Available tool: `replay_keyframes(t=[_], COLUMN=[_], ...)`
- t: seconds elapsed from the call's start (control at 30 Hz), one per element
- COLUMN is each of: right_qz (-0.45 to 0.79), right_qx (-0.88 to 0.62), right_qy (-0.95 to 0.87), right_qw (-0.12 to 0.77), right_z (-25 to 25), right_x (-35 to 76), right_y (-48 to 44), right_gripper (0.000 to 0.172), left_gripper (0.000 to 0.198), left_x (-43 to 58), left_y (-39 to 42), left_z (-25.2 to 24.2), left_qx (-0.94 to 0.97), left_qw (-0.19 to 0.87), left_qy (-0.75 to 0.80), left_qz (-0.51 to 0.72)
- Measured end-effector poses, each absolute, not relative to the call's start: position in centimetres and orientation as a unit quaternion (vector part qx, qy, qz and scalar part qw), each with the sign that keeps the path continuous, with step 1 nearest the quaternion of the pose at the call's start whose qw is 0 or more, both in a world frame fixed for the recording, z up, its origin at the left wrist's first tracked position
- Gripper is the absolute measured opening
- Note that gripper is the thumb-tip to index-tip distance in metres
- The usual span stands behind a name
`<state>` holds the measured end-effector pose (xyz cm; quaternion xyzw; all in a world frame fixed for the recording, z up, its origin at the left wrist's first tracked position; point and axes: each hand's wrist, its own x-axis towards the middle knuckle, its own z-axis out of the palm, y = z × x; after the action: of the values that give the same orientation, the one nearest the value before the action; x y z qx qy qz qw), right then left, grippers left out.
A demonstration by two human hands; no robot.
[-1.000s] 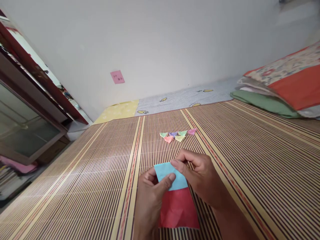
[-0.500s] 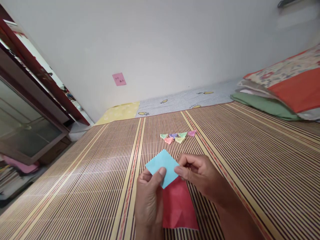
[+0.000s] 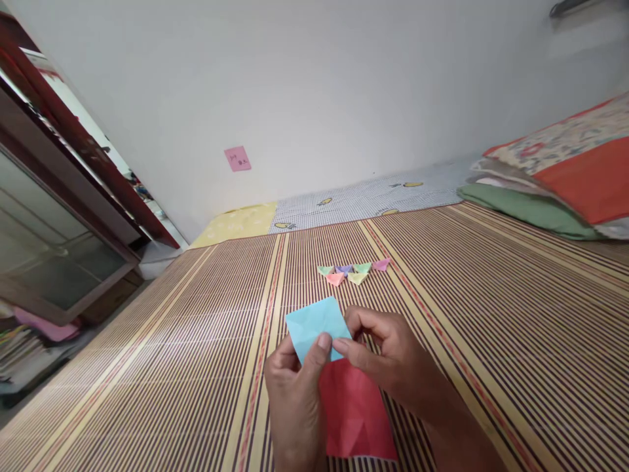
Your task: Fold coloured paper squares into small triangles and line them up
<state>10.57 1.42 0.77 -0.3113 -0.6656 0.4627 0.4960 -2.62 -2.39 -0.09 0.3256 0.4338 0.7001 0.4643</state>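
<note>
A light blue square of paper [image 3: 314,322] is held up in front of me, with faint creases across it. My left hand [image 3: 299,387] pinches its lower edge, thumb on the front and fingers behind. At the lower right corner, my right hand [image 3: 383,344] grips the same paper between thumb and bent fingers. Beneath the hands lies a creased red sheet of paper [image 3: 358,410], its upper part hidden by the blue paper and fingers. Farther off, several small folded paper triangles [image 3: 345,269] in green, purple, yellow, orange and pink sit in two rows.
A striped bamboo mat [image 3: 196,354] covers the bed. Behind it, patterned cloth [image 3: 344,203] runs along the wall, which bears a pink note [image 3: 238,158]. Folded bedding [image 3: 565,177] is stacked at the far right. A glass-fronted cabinet [image 3: 63,236] stands at the left.
The blue paper has turned from a diamond to a squarer angle in my hands. My right thumb has shifted left along its lower edge, near my left thumb.
</note>
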Motion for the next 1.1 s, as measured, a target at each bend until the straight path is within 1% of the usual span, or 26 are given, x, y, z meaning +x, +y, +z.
replay_keyframes(t=[0.07,0.1,0.17,0.37,0.43,0.57,0.67,0.83,0.97,1.1], right_qz=[0.548,0.578,0.601,0.583,0.575,0.573,0.578,0.588,0.590,0.551], right_qx=[-0.279,-0.264,-0.259,-0.297,-0.296,-0.282,-0.276,-0.278,-0.289,-0.307], right_qy=[-0.629,-0.612,-0.595,-0.592,-0.607,-0.614,-0.605,-0.612,-0.613,-0.623], right_qw=[0.476,0.471,0.467,0.471,0.462,0.464,0.473,0.450,0.440,0.462], right_z=[0.4,0.3,0.0,0.0,0.0,-0.1,-0.1,0.0,-0.2,0.0], right_x=[11.0,11.2,11.5,11.4,11.2,11.1,11.2,11.5,11.4,11.3], right_y=[1.7,1.8,1.9,1.7,1.8,1.9,1.9,1.7,1.6,1.5], right_gripper=[0.018,0.018,0.022,0.028,0.027,0.017,0.018,0.019,0.018,0.015], left_gripper=[0.019,0.019,0.018,0.021,0.024,0.026,0.025,0.021,0.019,0.022], left_x=[-3.2,-3.4,-3.5,-2.7,-2.6,-3.1,-3.6,-4.1,-4.1,-4.4], left_y=[-2.5,-2.6,-2.6,-2.0,-1.9,-2.1,-2.4,-2.6,-2.4,-2.3], left_z=[0.0,0.0,0.0,-0.5,-0.5,-0.3,0.1,0.4,0.5,0.5], left_qx=[0.382,0.402,0.415,0.322,0.314,0.361,0.393,0.419,0.398,0.408], left_qw=[0.490,0.504,0.518,0.522,0.519,0.498,0.484,0.514,0.533,0.534], left_qy=[0.444,0.443,0.441,0.433,0.426,0.442,0.464,0.449,0.449,0.451], left_qz=[0.646,0.623,0.604,0.661,0.671,0.652,0.629,0.599,0.596,0.588])
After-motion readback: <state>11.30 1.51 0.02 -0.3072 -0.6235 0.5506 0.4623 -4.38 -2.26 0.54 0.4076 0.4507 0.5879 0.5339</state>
